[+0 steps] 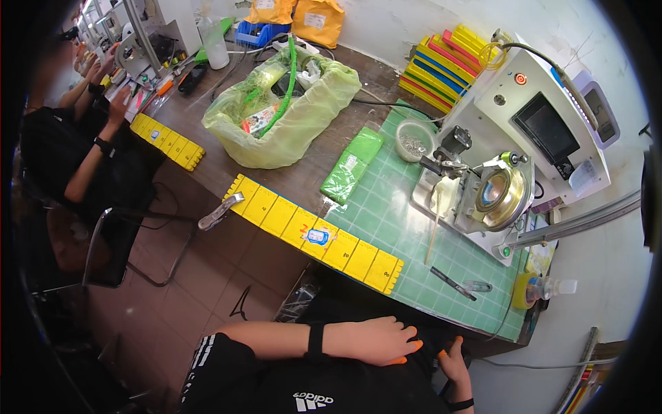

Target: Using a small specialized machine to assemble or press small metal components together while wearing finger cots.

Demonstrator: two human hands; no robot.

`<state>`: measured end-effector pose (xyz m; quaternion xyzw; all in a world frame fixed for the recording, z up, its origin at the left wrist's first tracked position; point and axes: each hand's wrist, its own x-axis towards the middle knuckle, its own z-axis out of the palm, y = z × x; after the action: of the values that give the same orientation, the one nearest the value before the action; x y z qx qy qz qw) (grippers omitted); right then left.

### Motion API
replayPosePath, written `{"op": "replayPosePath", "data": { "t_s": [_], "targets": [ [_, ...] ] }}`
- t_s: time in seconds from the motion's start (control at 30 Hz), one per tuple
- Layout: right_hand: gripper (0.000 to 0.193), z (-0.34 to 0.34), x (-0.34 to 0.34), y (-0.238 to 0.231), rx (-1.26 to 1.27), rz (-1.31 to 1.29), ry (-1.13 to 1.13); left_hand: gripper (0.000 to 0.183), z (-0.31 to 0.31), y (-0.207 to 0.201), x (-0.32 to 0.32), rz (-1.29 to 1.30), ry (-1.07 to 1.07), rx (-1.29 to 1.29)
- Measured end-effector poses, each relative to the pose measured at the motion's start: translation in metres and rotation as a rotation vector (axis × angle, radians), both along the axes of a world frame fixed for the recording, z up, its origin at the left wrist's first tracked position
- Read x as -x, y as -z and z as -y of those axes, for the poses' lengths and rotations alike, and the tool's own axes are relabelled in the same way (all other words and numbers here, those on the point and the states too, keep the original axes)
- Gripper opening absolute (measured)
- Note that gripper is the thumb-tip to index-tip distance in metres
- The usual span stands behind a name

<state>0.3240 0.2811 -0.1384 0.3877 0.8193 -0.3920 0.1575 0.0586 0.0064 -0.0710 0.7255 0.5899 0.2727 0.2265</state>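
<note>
My left hand [376, 340] lies palm down across my lap, in front of the table edge. Its fingers are stretched out and hold nothing; orange finger cots cover some tips. To its right, my right hand [454, 362] rests low by my dark clothing, with two digits apart and an orange cot on one. Part of that hand is hidden, and nothing shows in it. Nearest to the hands on the table are a yellow numbered strip tray [324, 236] along the edge, black tweezers [452, 283] and a small clear-and-metal piece [478, 286].
A grey-white machine [545, 117] with a round metal spool [500, 200] stands on the green mat [372, 228]. Nearby are a bowl of small metal parts [414, 141], a green packet [353, 164], stacked coloured trays [441, 69] and a lined basket [276, 141]. Another person [89, 152] sits at left.
</note>
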Motion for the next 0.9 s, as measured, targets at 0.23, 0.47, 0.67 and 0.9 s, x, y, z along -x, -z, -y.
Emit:
{"op": "replayPosePath", "data": {
  "t_s": [0.23,0.47,0.67,0.9],
  "targets": [
    [0.093,0.008,0.043,0.012,-0.745,-0.224,-0.378,0.052,0.023,-0.008,0.014,-0.027,-0.097,-0.025],
    [0.074,-0.038,-0.014,0.034,0.122,0.186,0.000,0.055,0.054,-0.011,0.031,0.054,-0.223,0.098],
    [0.054,-0.022,0.027,0.015,0.149,0.144,-0.050,0.054,0.055,-0.019,0.047,0.084,-0.296,0.191],
    [0.043,-0.015,0.045,0.015,-0.242,0.010,-0.181,0.053,0.052,-0.018,0.058,0.056,-0.389,0.127]
  ]
}}
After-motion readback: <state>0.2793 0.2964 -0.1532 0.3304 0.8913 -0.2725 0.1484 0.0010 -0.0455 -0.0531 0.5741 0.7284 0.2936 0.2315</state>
